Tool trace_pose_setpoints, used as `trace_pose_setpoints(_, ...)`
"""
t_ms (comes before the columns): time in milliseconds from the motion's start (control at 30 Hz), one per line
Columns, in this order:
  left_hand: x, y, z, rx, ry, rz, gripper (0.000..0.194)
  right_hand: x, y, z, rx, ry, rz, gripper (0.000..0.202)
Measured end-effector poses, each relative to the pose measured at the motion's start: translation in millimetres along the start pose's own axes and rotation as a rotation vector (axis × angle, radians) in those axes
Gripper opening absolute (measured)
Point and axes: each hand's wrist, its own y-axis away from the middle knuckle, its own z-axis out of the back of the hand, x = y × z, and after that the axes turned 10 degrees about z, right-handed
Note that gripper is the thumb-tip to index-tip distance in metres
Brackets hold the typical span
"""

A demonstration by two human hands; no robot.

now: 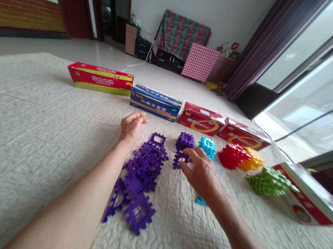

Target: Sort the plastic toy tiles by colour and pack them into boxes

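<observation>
My right hand [202, 168] pinches a purple interlocking building tile [176, 160] with a window-like opening, between thumb and fingers. Just beyond it stands a neat stack of purple tiles [185, 139]. A turquoise stack [208, 144] is partly hidden behind the same hand, with another turquoise piece [201, 200] showing below the wrist. My left hand [132, 127] is closed, its fingers curled together, and no object shows in it. It hovers left of a loose, overlapping heap of purple tiles [134, 184] that runs toward me; one windowed tile [139, 213] lies at the near end.
Red [231, 156], yellow [253, 159] and green tile piles [269, 182] sit to the right. Behind stand a red-yellow box [101, 80], a blue box [155, 103] and two dark red boxes [202, 120]. A white-red box [310, 195] leans at far right. The quilted cover [50, 128] lies beneath.
</observation>
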Motion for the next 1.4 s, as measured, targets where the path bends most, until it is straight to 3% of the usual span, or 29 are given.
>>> trace_pose_setpoints(267,-1,1,-0.6,0.007,-0.008,-0.005,0.031,-3,0,5,0.042,0.033,-0.036,0.024)
trace_pose_setpoints(600,0,2,-0.8,0.007,-0.022,-0.017,0.030,-9,-2,0,-0.089,-0.021,-0.035,0.018)
trace_pose_setpoints(967,0,1,-0.3,0.017,-0.051,-0.036,0.030,-13,-2,0,-0.125,-0.018,-0.042,0.012)
trace_pose_setpoints(1400,3,-1,-0.4,0.021,-0.073,-0.045,0.027,-24,-7,-1,-0.170,-0.042,-0.036,0.020)
